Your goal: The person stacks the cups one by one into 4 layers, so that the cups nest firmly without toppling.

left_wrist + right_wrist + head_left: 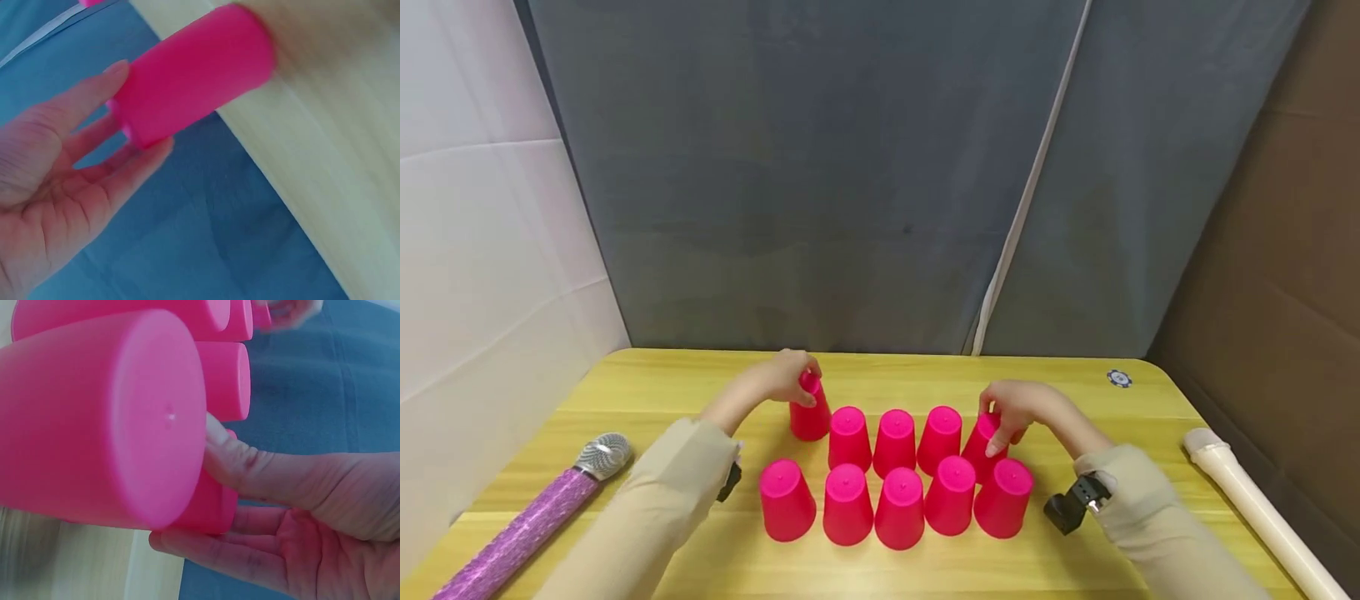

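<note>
Left hand (pixel 790 377) has its grip curled round the far-left pink cup (pixel 809 412) in the back row. Right hand (pixel 1011 408) pinches the far-right back cup (pixel 981 446), both upside down on the yellow bench (pixel 647 392).

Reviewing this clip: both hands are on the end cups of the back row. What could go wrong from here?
The right hand grips the right end cup, which is packed tight against its neighbours; lifting or tilting it could knock them over. The left hand holds the left end cup by its top only, with fingertips, so it could slip. Either sleeve might brush the front row.
</note>
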